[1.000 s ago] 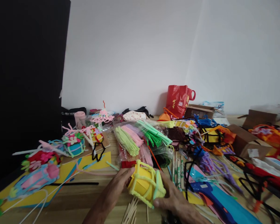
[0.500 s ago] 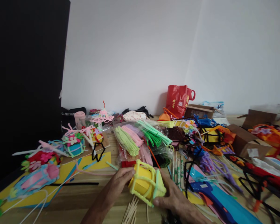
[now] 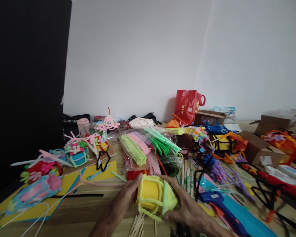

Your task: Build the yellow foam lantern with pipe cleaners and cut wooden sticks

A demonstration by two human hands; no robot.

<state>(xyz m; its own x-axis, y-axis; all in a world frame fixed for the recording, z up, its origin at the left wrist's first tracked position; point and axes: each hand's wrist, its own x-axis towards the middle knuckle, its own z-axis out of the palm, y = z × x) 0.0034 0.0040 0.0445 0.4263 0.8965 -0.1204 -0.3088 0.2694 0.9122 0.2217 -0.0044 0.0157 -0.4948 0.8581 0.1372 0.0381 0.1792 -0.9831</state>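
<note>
Between my two hands is a small yellow paper lantern [image 3: 149, 192] framed with fuzzy light-yellow pipe cleaners. It lies tilted on its side, its pale green and yellow pointed end toward the right. My left hand [image 3: 128, 194] grips its left end, with the thumb along the upper edge. My right hand [image 3: 184, 204] wraps around the pointed end, thumb below and fingers behind, partly hidden. Loose wooden sticks [image 3: 136, 225] lie on the table just under the lantern. Dark-handled scissors, or a similar black tool [image 3: 181, 230], show at the bottom edge below my right hand.
Bagged pipe cleaners [image 3: 134, 149] lie straight ahead. A blue glue gun [image 3: 218, 199] and blue sheet [image 3: 249, 217] are at right, near cardboard boxes [image 3: 261, 149]. Finished pipe-cleaner crafts [image 3: 36, 191] rest on yellow sheets [image 3: 101, 176] at left. A red bag [image 3: 186, 107] stands by the wall.
The lantern has turned slightly in my hands and sits a little lower and to the right. My left hand has shifted right along with it; both hands keep their hold.
</note>
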